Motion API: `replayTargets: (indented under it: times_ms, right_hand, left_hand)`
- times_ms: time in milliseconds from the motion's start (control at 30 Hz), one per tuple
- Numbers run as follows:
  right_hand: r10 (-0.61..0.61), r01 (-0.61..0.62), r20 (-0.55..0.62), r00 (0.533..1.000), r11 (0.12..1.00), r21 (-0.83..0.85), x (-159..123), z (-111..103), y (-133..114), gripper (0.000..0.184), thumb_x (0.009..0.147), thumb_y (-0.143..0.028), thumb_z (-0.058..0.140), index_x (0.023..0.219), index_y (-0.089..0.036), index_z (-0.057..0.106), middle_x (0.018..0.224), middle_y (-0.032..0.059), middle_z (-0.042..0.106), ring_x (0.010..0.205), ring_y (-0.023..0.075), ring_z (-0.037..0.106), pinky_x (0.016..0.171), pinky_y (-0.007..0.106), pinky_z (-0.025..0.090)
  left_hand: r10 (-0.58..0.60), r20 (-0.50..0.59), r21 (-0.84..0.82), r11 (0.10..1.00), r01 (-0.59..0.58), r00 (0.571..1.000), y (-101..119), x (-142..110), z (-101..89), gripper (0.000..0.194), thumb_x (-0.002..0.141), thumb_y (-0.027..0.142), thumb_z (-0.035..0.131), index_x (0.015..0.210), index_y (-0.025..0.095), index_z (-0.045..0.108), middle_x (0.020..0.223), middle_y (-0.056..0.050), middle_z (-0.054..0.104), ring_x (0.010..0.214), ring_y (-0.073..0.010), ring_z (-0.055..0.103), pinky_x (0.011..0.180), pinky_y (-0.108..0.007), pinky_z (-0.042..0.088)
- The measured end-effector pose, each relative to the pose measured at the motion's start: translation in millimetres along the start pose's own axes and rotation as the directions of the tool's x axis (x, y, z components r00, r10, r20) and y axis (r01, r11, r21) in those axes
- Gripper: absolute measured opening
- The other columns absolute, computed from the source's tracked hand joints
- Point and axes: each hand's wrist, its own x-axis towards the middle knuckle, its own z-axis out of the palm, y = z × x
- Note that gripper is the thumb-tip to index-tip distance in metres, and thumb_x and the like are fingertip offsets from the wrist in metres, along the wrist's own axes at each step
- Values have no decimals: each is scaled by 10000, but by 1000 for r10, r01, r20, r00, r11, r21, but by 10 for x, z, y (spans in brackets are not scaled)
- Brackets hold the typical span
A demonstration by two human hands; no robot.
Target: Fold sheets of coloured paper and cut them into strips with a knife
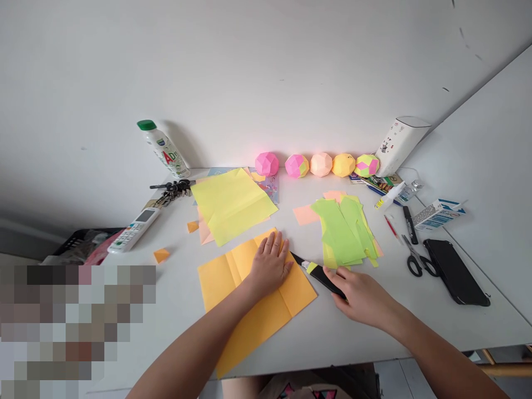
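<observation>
A creased sheet of orange paper (pixel 257 338) lies on the white table near its front edge. My left hand (pixel 272 265) rests flat on its upper part, fingers stretched out. My right hand (pixel 359 293) is wrapped round the black handle of a utility knife (pixel 326 279), just right of the sheet. The dark blade points up and left, its tip close to the sheet's right edge beside my left hand; whether it touches the paper I cannot tell. A yellow sheet (pixel 233 202) lies behind, over peach paper. Green paper scraps (pixel 344 233) are piled behind the knife.
Several folded paper balls (pixel 321 164) line the wall. At right are scissors (pixel 415 260), a black phone (pixel 457 272), a marker (pixel 409 224) and a glue bottle (pixel 389 195). At left are a white bottle (pixel 166 152), keys (pixel 174 191), a remote control (pixel 135 230) and orange scraps (pixel 161 255).
</observation>
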Motion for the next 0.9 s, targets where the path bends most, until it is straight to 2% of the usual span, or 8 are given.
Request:
replayTargets:
  times_ms: [267,467,700,900]
  right_hand:
    - [35,-34,26,999,999,-12,244,-75,2,545,850,-209,477,1388,-131,455,947,111,642,708,202,613,520,267,389]
    - [25,-24,42,999,999,-22,290,-95,11,544,858,-199,465,1395,-116,443,947,103,644,703,192,618,531,266,380]
    - [30,-30,15,999,999,-20,442,-90,13,543,851,-203,488,1388,-130,452,1023,120,652,773,195,628,579,259,411]
    - [35,-35,14,999,999,-22,475,-88,-10,529,865,-206,469,1387,-122,454,1069,136,646,785,207,637,602,282,442]
  left_hand:
    - [-10,-3,-21,1000,10,1000,-9,5,20,602,954,448,291,1428,90,390,1512,-143,304,1413,-309,233,1143,-449,227]
    - [-15,7,-55,998,15,1000,-97,37,3,756,917,596,295,1443,56,332,1521,-159,281,1415,-287,236,1142,-421,231]
    - [-29,69,-59,998,33,997,-138,73,-48,830,890,668,270,1433,46,346,1533,-167,237,1429,-303,179,1152,-429,182]
    - [-32,53,-64,997,35,998,-148,79,-21,877,876,699,254,1440,31,318,1536,-176,226,1428,-298,187,1151,-424,183]
